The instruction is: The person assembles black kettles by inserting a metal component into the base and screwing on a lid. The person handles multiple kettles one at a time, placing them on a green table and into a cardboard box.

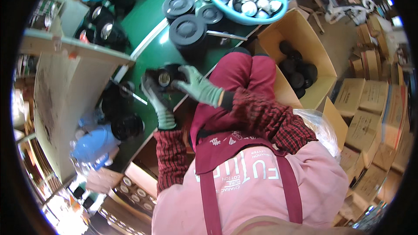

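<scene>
Both hands wear knitted cloth gloves, the left hand [157, 100] in a grey, worn, rough-looking one and the right hand [197, 86] in a pale green one. Between them sits a small black round part [167, 76] of matt plastic with a shiny metal centre. The green tabletop [150, 17] is smooth and glossy. The black round lids [187, 30] look like matt ribbed plastic. The blue basin [261, 16] is smooth plastic. The open box [300, 28] is plain brown cardboard, dull and slightly rough.
</scene>
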{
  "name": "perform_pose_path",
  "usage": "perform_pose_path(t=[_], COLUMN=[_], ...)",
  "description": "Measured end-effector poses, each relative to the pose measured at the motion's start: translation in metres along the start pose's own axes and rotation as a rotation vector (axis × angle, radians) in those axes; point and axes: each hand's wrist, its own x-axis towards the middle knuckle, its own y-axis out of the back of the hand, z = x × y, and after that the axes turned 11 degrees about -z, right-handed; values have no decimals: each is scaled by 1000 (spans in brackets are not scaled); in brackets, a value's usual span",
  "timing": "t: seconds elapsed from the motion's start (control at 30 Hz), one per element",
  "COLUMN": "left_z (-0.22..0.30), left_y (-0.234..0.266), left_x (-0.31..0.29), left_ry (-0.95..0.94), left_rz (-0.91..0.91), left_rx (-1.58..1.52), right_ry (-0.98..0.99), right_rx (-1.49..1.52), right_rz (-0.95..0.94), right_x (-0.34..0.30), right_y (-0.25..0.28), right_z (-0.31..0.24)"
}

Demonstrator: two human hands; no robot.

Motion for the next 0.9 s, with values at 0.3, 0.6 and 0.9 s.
perform_pose_path(t=[0.3,0.6,0.9], left_z=[-1,41,86], left_y=[-12,-9,-111], left_x=[1,-41,-57], left_ry=[-207,-121,-242], left_rz=[60,241,-535], left_rx=[587,476,581], right_ry=[-87,-186,-186], right_rx=[-625,-856,1511], right_rz=[735,585,-407], right_x=[77,94,-47], right_y=[273,306,94], right_z=[94,145,46])
